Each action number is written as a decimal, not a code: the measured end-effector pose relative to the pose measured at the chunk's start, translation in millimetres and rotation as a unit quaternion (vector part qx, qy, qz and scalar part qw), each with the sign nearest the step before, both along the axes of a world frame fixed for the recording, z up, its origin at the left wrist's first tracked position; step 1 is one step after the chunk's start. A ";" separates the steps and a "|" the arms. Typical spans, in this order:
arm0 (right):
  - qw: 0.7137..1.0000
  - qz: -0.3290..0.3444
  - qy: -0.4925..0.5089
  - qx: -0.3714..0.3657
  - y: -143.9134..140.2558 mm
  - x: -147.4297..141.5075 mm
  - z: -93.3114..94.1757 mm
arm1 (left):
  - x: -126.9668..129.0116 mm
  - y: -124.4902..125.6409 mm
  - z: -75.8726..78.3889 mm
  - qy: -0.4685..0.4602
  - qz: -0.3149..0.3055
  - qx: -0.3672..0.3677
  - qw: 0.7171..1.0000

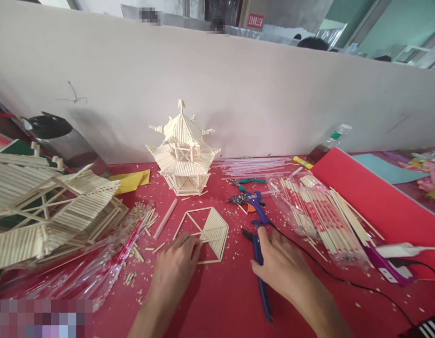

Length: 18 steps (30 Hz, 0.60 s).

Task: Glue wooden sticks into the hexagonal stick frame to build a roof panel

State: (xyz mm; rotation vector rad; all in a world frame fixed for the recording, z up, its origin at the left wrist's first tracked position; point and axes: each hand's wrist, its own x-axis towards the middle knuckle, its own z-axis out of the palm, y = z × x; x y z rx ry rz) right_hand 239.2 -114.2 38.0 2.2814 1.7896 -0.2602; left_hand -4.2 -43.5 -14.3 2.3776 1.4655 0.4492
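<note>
On the table lies a flat hexagonal frame [221,253] of thin wooden sticks, its right part filled with sticks side by side. My left hand [180,258] rests over its left side, fingers bent and fingertips together at a thin stick [212,241]; the fingertips' contact is partly hidden. My right hand [284,263] is at the blue-handled cutting pliers [261,286], thumb across the handle and index finger near the dark jaws. Just above them lies a blue hot glue gun [254,202] with its cable running right.
A small stick pagoda [184,159] stands at the back. A larger stick model [44,211] fills the left, near a dark kettle [51,131]. Bagged sticks [319,216], a red board [372,202] and a purple power strip [390,267] lie right. Offcuts litter the red table.
</note>
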 end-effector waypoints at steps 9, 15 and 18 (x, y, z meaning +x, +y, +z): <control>0.972 0.131 0.141 0.137 -5.8 23.7 -24.5 | -11.3 12.2 -17.4 -0.099 0.040 0.033 0.994; 0.935 0.141 0.238 0.220 7.9 1.7 -33.6 | -18.5 16.9 -4.4 -0.157 0.089 0.137 0.974; 0.928 0.147 0.257 0.226 13.1 -7.2 -35.9 | -17.1 14.2 7.2 -0.170 0.112 0.168 0.965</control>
